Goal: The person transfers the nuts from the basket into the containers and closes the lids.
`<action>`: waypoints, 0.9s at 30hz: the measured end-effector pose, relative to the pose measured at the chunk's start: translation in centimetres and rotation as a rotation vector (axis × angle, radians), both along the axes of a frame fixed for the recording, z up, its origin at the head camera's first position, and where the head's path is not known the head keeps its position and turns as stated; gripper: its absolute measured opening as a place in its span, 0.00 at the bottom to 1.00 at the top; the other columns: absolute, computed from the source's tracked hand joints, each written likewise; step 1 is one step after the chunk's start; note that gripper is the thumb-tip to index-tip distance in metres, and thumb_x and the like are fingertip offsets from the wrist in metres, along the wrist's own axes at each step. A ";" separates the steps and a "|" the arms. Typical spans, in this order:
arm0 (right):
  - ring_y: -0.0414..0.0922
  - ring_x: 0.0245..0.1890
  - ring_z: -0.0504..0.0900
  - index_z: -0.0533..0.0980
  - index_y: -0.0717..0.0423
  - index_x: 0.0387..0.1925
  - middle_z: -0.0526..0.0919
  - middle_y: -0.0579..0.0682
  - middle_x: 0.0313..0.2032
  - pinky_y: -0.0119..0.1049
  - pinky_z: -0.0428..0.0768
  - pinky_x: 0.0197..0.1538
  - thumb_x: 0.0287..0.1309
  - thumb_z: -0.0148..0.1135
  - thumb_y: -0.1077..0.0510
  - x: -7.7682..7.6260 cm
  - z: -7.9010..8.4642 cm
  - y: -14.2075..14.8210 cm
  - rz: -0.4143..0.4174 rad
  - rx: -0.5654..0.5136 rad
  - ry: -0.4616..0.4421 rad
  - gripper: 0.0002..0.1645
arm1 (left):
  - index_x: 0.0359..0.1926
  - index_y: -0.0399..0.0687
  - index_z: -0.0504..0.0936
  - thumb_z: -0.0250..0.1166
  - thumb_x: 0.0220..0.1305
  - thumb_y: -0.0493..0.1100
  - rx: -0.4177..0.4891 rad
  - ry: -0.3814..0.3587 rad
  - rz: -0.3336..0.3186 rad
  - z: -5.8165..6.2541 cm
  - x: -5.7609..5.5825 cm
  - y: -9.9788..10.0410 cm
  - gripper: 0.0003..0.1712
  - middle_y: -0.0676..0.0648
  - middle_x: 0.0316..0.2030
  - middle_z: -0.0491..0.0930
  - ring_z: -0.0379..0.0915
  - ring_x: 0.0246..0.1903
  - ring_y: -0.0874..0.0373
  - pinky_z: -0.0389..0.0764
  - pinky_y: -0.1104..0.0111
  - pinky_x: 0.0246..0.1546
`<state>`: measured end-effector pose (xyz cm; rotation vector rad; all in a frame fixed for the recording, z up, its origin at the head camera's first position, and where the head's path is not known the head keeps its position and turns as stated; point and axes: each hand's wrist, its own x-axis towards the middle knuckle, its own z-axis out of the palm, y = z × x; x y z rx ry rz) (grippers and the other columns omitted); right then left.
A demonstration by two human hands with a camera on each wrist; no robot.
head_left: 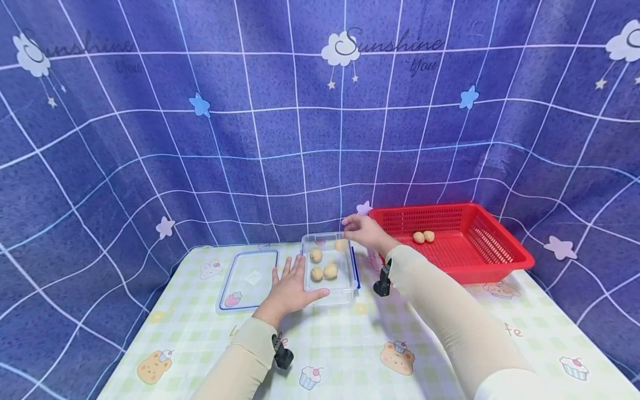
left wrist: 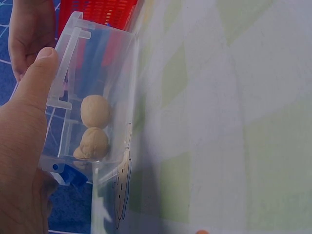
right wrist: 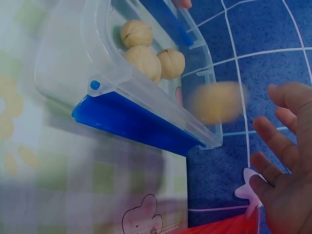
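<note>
A clear plastic food box (head_left: 332, 298) with blue side clips stands on the table, and three walnuts (head_left: 330, 271) lie inside it. Over its far right corner my right hand (head_left: 367, 230) has its fingers loosely spread. A blurred walnut (right wrist: 218, 103) is in mid-air just off those fingertips in the right wrist view, above the box. My left hand (head_left: 291, 290) lies along the box's left side with fingers extended, its thumb over the near rim. In the left wrist view the thumb partly covers the box's wall.
To the right sits a red perforated basket (head_left: 505, 239) with two walnuts (head_left: 424, 237) in it. A clear lid with a blue seal (head_left: 242, 283) lies flat left of the box. Behind the patterned tablecloth (head_left: 345, 355) hangs a blue curtain (head_left: 320, 128).
</note>
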<state>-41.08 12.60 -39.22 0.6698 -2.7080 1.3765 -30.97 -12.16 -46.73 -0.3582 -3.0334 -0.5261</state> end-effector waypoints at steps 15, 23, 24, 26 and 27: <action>0.56 0.53 0.83 0.75 0.67 0.58 0.84 0.64 0.51 0.47 0.81 0.56 0.64 0.65 0.63 -0.5 0.8 3.7 -0.082 -0.123 0.075 0.22 | 0.80 0.38 0.44 0.60 0.56 0.80 0.019 -0.011 -0.003 0.0 -0.1 -0.1 0.70 0.40 0.80 0.43 0.27 0.79 0.43 0.27 0.37 0.72; 0.54 0.51 0.82 0.74 0.63 0.59 0.83 0.62 0.50 0.43 0.80 0.53 0.65 0.66 0.61 -0.2 0.8 7.1 -0.099 -0.141 0.069 0.23 | 0.80 0.37 0.45 0.60 0.56 0.80 0.024 -0.013 -0.007 0.2 0.1 -0.1 0.70 0.39 0.80 0.44 0.29 0.79 0.42 0.29 0.36 0.72; 0.55 0.52 0.82 0.74 0.63 0.60 0.83 0.62 0.51 0.45 0.80 0.54 0.65 0.66 0.61 -0.1 0.7 7.5 -0.096 -0.143 0.062 0.24 | 0.80 0.38 0.44 0.60 0.56 0.80 0.020 -0.017 -0.006 0.2 0.1 -0.1 0.70 0.39 0.80 0.44 0.29 0.79 0.42 0.29 0.37 0.72; 0.57 0.54 0.80 0.72 0.62 0.62 0.82 0.63 0.53 0.50 0.79 0.58 0.65 0.67 0.60 0.0 0.7 8.3 -0.101 -0.130 0.050 0.26 | 0.80 0.38 0.44 0.60 0.56 0.80 0.022 -0.017 -0.007 0.2 0.1 -0.1 0.70 0.39 0.80 0.44 0.29 0.79 0.42 0.29 0.37 0.72; 0.57 0.55 0.80 0.72 0.62 0.63 0.81 0.63 0.54 0.52 0.79 0.59 0.65 0.67 0.59 0.1 0.6 8.7 -0.102 -0.123 0.042 0.27 | 0.80 0.38 0.44 0.59 0.56 0.81 0.021 -0.018 -0.007 0.2 0.0 -0.1 0.70 0.39 0.80 0.44 0.28 0.79 0.42 0.28 0.37 0.72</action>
